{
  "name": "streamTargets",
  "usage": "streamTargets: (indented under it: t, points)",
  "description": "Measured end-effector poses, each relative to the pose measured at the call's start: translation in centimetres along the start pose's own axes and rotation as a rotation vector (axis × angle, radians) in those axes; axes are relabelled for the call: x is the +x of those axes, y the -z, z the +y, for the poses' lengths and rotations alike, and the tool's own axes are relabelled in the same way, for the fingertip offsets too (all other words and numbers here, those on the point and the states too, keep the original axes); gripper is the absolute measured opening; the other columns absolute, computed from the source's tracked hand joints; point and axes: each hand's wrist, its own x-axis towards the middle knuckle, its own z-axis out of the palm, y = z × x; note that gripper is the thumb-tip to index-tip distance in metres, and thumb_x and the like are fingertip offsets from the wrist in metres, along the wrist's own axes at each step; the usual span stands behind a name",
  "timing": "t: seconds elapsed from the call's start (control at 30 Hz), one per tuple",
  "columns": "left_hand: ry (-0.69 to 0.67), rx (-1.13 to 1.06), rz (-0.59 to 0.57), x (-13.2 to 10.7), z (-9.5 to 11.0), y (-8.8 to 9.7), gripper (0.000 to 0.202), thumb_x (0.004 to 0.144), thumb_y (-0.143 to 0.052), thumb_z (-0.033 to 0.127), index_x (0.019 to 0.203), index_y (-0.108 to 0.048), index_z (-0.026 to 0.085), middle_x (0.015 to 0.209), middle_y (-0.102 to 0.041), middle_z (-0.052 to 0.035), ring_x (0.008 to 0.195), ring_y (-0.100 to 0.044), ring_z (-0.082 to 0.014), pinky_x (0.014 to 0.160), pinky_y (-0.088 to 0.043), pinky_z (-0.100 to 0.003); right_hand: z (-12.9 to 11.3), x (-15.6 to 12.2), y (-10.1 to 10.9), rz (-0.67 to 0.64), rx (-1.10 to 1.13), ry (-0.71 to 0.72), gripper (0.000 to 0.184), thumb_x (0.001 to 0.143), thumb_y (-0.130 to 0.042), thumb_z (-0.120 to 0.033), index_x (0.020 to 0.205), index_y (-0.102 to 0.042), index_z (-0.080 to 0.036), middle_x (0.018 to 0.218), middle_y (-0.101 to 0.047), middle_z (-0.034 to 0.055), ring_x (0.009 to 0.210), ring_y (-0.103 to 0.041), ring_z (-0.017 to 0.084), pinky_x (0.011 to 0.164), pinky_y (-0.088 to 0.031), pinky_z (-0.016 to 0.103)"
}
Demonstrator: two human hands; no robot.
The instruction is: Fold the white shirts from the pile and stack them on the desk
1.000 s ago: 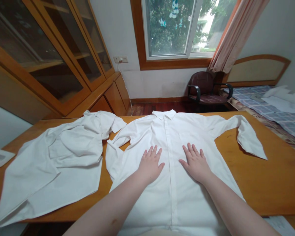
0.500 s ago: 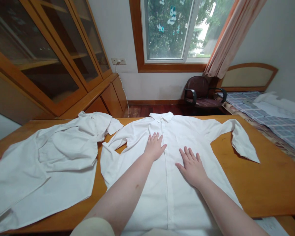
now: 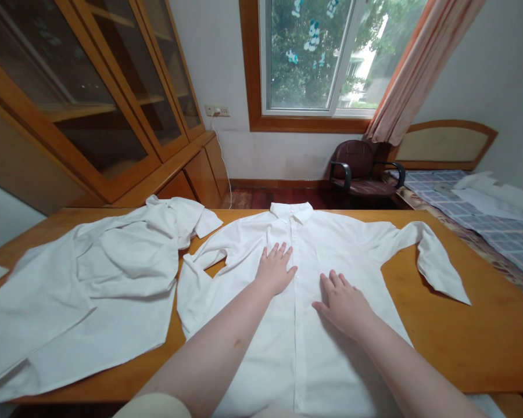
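Observation:
A white button-front shirt (image 3: 305, 354) lies face up on the wooden table, its collar toward the far edge. My left hand (image 3: 275, 270) rests flat on its chest, left of the button placket, fingers spread. On the other side of the placket, my right hand (image 3: 342, 302) is over the fabric with its fingers extended; whether the whole palm touches is hard to tell. The sleeve on the right stretches outward and bends down at the cuff. The left sleeve is folded back along the shirt's side. Neither hand grasps the cloth.
Another white garment (image 3: 126, 261) lies rumpled on the left of the table (image 3: 470, 348). Behind are a glass-door cabinet (image 3: 126, 87), a window with a pink curtain (image 3: 422, 75), and a maroon armchair (image 3: 357, 168). A bed (image 3: 497, 232) stands at the right.
My right hand has shifted slightly down, toward me, and its fingers are closer together. My left hand stays on the chest. The camera view has shifted slightly.

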Motion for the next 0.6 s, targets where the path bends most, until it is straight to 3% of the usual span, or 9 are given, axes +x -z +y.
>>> streamTargets:
  t: [0.07, 0.13, 0.23, 0.37, 0.5, 0.6]
  points:
    - [-0.001, 0.002, -0.005, -0.3, 0.1, 0.0, 0.062, 0.089, -0.032, 0.053, 0.145, -0.028, 0.026, 0.153, -0.024, -0.0029, 0.141, -0.015, -0.0236, 0.113, -0.009, -0.050, 0.0, 1.3, 1.7, -0.053, 0.041, 0.015, 0.053, 0.085, -0.046, -0.051, 0.122, -0.055, -0.016, 0.126, -0.055, 0.0182, 0.110, -0.054, 0.031, 0.088, -0.040, 0.042]
    - [0.000, 0.003, -0.007, -0.7, 0.2, 0.1, 0.062, 0.089, -0.031, 0.052, 0.145, -0.027, 0.027, 0.152, -0.025, -0.0031, 0.141, -0.016, -0.0237, 0.112, -0.009, -0.051, 0.1, 3.4, 2.7, 0.000, 0.075, -0.012, 0.053, 0.088, -0.039, -0.052, 0.123, -0.054, -0.014, 0.124, -0.055, 0.0187, 0.107, -0.056, 0.029, 0.090, -0.039, 0.041]
    - [0.007, 0.006, -0.012, -1.2, 0.4, 0.2, 0.061, 0.089, -0.032, 0.052, 0.145, -0.028, 0.027, 0.152, -0.026, -0.0036, 0.140, -0.017, -0.0236, 0.112, -0.011, -0.050, 0.1, 6.8, 2.2, 0.168, 0.109, -0.009, 0.061, 0.091, -0.033, -0.052, 0.138, -0.038, -0.014, 0.145, -0.035, 0.0178, 0.129, -0.037, 0.028, 0.103, -0.028, 0.043]
    - [0.058, 0.026, 0.055, -1.3, 0.1, 0.9, 0.059, 0.089, -0.036, 0.049, 0.141, -0.035, 0.022, 0.152, -0.025, -0.0083, 0.140, -0.017, -0.0249, 0.113, -0.014, -0.045, 0.2, 9.3, -0.3, 0.184, 0.120, -0.067, 0.067, 0.090, -0.033, -0.053, 0.144, -0.028, -0.013, 0.151, -0.021, 0.0174, 0.138, -0.018, 0.031, 0.106, -0.015, 0.053]
    - [0.276, 0.093, 0.163, 0.1, -1.7, 2.3, 0.060, 0.088, -0.036, 0.048, 0.141, -0.036, 0.018, 0.152, -0.024, -0.0128, 0.140, -0.015, -0.0305, 0.112, -0.016, -0.046, 0.6, 9.6, -1.5, 0.156, 0.108, -0.037, 0.069, 0.090, -0.031, -0.055, 0.145, -0.027, -0.015, 0.153, -0.019, 0.0145, 0.139, -0.011, 0.032, 0.107, -0.008, 0.055]
    - [0.528, 0.080, 0.096, 1.9, -4.3, 3.0, 0.069, 0.086, -0.035, 0.053, 0.142, -0.032, 0.013, 0.150, -0.025, -0.0198, 0.136, -0.022, -0.0389, 0.107, -0.022, -0.052, 0.7, 9.5, -1.5, 0.154, 0.098, -0.022, 0.068, 0.090, -0.029, -0.055, 0.145, -0.026, -0.016, 0.153, -0.019, 0.0138, 0.139, -0.010, 0.032, 0.107, -0.007, 0.054]
